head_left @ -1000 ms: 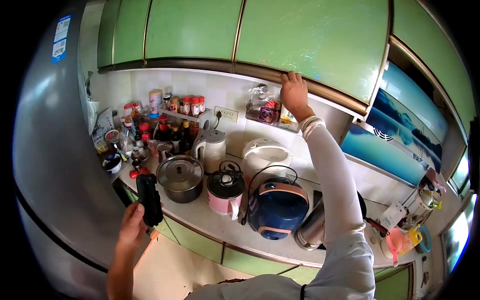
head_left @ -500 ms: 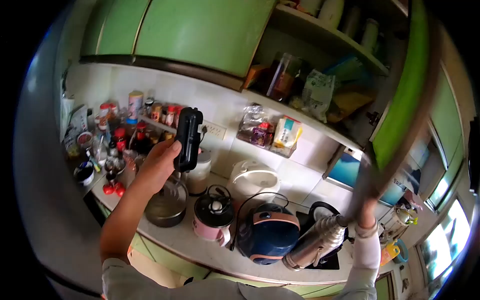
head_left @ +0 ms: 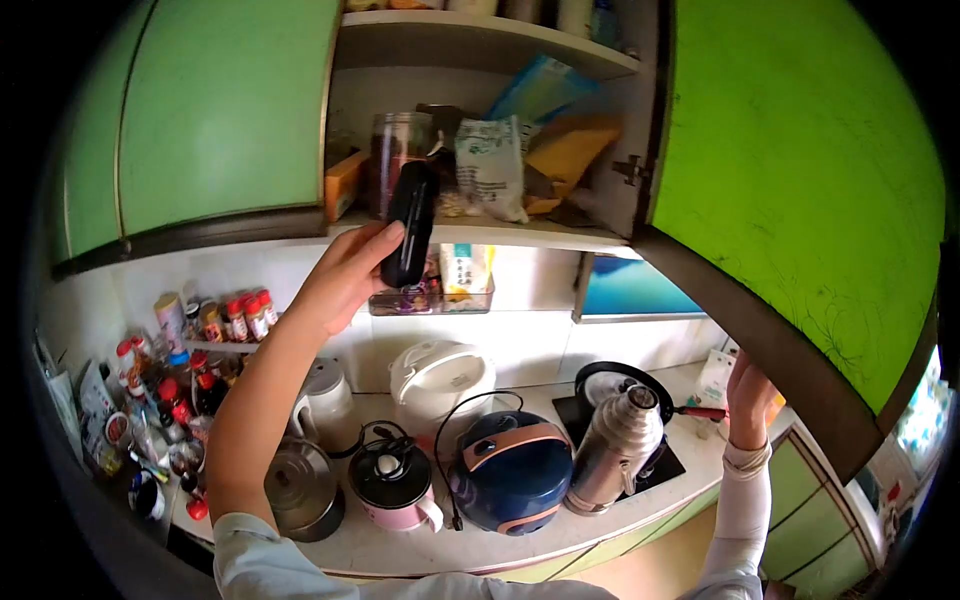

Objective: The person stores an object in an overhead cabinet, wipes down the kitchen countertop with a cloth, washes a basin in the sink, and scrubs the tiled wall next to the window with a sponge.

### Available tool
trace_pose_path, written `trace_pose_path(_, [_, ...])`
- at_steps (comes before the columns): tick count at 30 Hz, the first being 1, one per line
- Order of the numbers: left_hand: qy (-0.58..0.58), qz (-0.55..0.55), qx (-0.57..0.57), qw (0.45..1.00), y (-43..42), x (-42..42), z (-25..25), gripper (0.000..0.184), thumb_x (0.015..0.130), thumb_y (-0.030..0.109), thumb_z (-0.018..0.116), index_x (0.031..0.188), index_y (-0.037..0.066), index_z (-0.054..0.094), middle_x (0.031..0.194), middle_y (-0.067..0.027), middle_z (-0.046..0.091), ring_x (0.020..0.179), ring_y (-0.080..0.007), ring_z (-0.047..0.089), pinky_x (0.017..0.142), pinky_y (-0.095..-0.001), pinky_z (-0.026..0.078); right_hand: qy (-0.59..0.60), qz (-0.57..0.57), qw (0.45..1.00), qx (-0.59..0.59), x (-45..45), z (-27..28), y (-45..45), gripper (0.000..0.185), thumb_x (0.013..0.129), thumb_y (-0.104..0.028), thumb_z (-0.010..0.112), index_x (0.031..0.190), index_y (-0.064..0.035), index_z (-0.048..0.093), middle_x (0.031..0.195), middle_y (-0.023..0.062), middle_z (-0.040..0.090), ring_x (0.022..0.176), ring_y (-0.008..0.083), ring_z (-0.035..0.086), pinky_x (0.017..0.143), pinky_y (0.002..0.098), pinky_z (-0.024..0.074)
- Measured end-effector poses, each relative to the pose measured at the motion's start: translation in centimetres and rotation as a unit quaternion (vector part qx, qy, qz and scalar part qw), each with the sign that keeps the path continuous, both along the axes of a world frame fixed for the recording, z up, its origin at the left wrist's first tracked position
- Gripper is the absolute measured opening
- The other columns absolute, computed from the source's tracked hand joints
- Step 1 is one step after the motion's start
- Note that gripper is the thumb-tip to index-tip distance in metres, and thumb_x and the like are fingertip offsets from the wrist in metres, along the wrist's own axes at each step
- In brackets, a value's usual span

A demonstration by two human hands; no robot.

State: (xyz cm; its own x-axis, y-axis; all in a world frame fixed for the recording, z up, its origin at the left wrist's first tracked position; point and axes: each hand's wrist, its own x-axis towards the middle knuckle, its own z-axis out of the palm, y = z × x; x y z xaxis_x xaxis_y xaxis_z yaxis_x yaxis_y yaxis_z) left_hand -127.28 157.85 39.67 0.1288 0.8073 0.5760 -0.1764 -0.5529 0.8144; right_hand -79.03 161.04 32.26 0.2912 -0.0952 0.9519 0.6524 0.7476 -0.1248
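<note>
My left hand is raised in front of the open cabinet's lower shelf. Its fingers and thumb are closed around a slim black oblong case, held nearly upright. Just behind the case stand a clear jar and a white printed bag. My right hand is up at the lower edge of the bright green cabinet door, which stands wide open. Its visible fingers are stretched upward and hold nothing that shows; the fingertips are partly hidden by the door edge.
Along the counter stand a lidded pot, a pink electric pot, a dark blue rice cooker and a metal thermos flask. A frying pan lies behind the flask. Several seasoning bottles crowd the left corner.
The cabinet door has swung from nearly edge-on to wide open. My view has turned toward the cabinet, and the black case now appears in front of its shelf.
</note>
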Motion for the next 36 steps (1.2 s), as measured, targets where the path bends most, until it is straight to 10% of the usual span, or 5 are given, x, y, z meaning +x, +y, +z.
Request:
trace_pose_path(6, [0.148,0.043,-0.016,0.988,4.5,7.1,4.4,0.042,0.086,0.035,0.054,0.106,-0.002,0.054,0.095,-0.0069,0.059,0.084,-0.0126,0.057,0.077,-0.0272,0.047,-0.093,-0.182,0.974,-0.095,1.8,-1.1,-0.3,0.023,0.084,-0.003,0.053,0.107,-0.0004,0.050,0.109,0.0084,0.052,0.096,0.0212,0.050,0.086,0.0305,0.0404])
trace_pose_path(10, [0.298,0.165,-0.005,0.940,7.6,11.4,8.2,0.051,0.080,0.045,0.058,0.103,0.000,0.056,0.085,-0.0060,0.059,0.079,-0.0121,0.057,0.073,-0.0246,0.046,0.050,0.461,0.886,-0.004,-0.7,1.0,-0.8,0.024,0.090,-0.012,0.046,0.113,-0.0065,0.046,0.116,0.0054,0.049,0.105,0.0170,0.048,0.093,0.0312,0.0394])
trace_pose_path(14, [0.248,0.095,-0.001,0.964,11.3,14.3,9.1,0.056,0.074,0.052,0.061,0.099,0.002,0.058,0.079,-0.0049,0.059,0.067,-0.0119,0.054,0.061,-0.0248,0.046,-0.106,-0.070,0.986,-0.112,2.5,-1.7,2.0,0.025,0.090,-0.010,0.045,0.115,-0.0058,0.045,0.122,0.0066,0.046,0.110,0.0191,0.046,0.097,0.0332,0.0366])
trace_pose_path(18, [0.192,0.085,-0.065,0.976,13.5,16.0,9.4,0.048,0.079,0.048,0.058,0.094,0.003,0.061,0.079,-0.0078,0.063,0.068,-0.0134,0.059,0.065,-0.0242,0.050,0.042,0.430,0.900,-0.054,1.2,-0.8,1.0,0.026,0.091,-0.008,0.044,0.116,-0.0057,0.044,0.122,0.0071,0.045,0.113,0.0198,0.043,0.099,0.0334,0.0335])
trace_pose_path(36, [0.535,0.390,0.158,0.733,16.0,21.4,8.6,0.048,0.077,0.045,0.058,0.085,-0.002,0.063,0.084,-0.0199,0.063,0.080,-0.0320,0.062,0.070,-0.0398,0.049,-0.085,0.000,0.985,-0.147,-1.2,-2.1,-1.1,0.032,0.091,-0.013,0.045,0.122,-0.0092,0.041,0.128,0.0027,0.041,0.117,0.0180,0.037,0.101,0.0343,0.0275])
